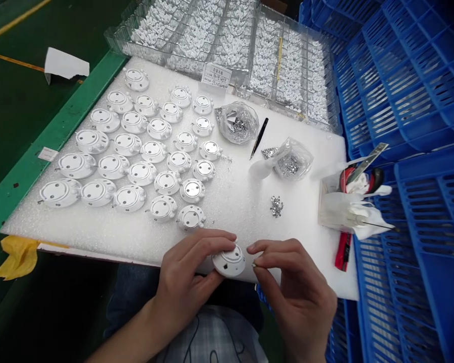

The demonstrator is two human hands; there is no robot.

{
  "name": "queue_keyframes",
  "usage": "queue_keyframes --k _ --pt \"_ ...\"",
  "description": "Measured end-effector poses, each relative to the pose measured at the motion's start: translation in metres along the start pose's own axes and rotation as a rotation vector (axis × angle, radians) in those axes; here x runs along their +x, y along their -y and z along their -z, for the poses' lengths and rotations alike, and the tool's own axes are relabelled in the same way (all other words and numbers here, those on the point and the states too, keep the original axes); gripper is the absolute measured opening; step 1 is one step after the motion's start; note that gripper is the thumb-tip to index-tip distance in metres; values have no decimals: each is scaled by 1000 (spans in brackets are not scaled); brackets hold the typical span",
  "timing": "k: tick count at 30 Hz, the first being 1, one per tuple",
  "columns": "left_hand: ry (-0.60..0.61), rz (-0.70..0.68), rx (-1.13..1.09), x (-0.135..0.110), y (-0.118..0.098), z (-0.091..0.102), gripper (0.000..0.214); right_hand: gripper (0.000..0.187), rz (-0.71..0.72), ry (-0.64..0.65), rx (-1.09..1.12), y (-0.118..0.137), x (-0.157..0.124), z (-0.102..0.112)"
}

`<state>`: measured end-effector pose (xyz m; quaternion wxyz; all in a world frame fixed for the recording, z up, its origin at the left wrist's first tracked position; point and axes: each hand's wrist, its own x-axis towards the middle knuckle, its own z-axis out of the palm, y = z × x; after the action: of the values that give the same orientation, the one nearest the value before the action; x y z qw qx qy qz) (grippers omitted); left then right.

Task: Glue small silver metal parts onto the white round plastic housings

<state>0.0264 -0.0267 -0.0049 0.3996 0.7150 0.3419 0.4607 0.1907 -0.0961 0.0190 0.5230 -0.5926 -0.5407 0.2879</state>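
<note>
Between the thumb and fingers of my left hand (191, 269) is a round white plastic part (230, 261), its raised face turned up, with a small dark square spot near its rim. Just to the right of it, my right hand (293, 282) pinches a tiny metal piece (254, 264) between thumb and finger, apart from the white part. The piece is too small to name exactly. Beyond my hands, a little heap of small shiny metal pieces (276, 206) lies on the white foam sheet (234, 201).
Rows of similar white parts (142, 172) cover the foam's left side. Two plastic bags of metal pieces (239, 123), black tweezers (260, 138) and a tool holder (335, 209) stand further off. Trays of white pieces (227, 38) lie behind; blue crates (408, 96) line the right.
</note>
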Motion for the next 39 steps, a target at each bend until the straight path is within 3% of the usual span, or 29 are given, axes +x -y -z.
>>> queue_keyframes --k 9,27,39 --pt "-37 -133 215 -4 12 -2 15 25 18 66 -86 -1 2 -5" --pt "-75 -216 256 -4 15 -2 15 23 41 100 -187 -5 7 -7" --pt "-30 -255 267 -6 17 -2 15 18 18 138 -209 -7 7 -5"
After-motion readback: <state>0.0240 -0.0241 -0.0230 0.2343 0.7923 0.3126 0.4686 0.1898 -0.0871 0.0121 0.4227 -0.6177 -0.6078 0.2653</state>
